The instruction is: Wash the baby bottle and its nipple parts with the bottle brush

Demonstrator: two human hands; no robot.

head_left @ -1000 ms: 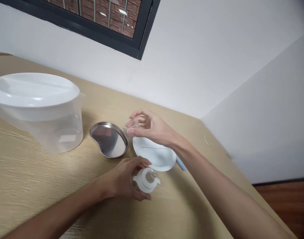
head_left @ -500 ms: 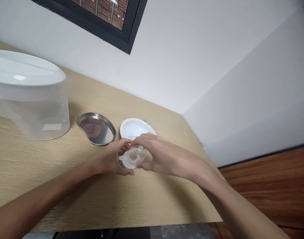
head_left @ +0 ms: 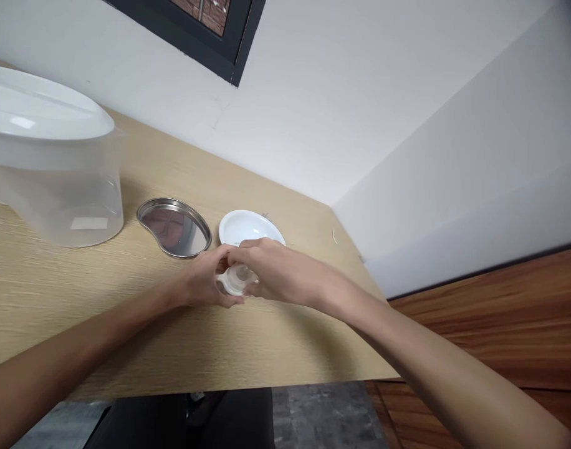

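Wood table point(head_left: 276, 337) by white wall point(head_left: 336, 106), left hand point(head_left: 204, 277) and right hand point(head_left: 280, 268) gripping clear piece point(head_left: 234, 280).

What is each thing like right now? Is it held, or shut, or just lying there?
Clear piece: held between both hands.
Left hand: closed around it.
Right hand: closed over it from above.
Lidded tub: lid on, standing.
Steel dish: lying flat.
White dish: lying flat.
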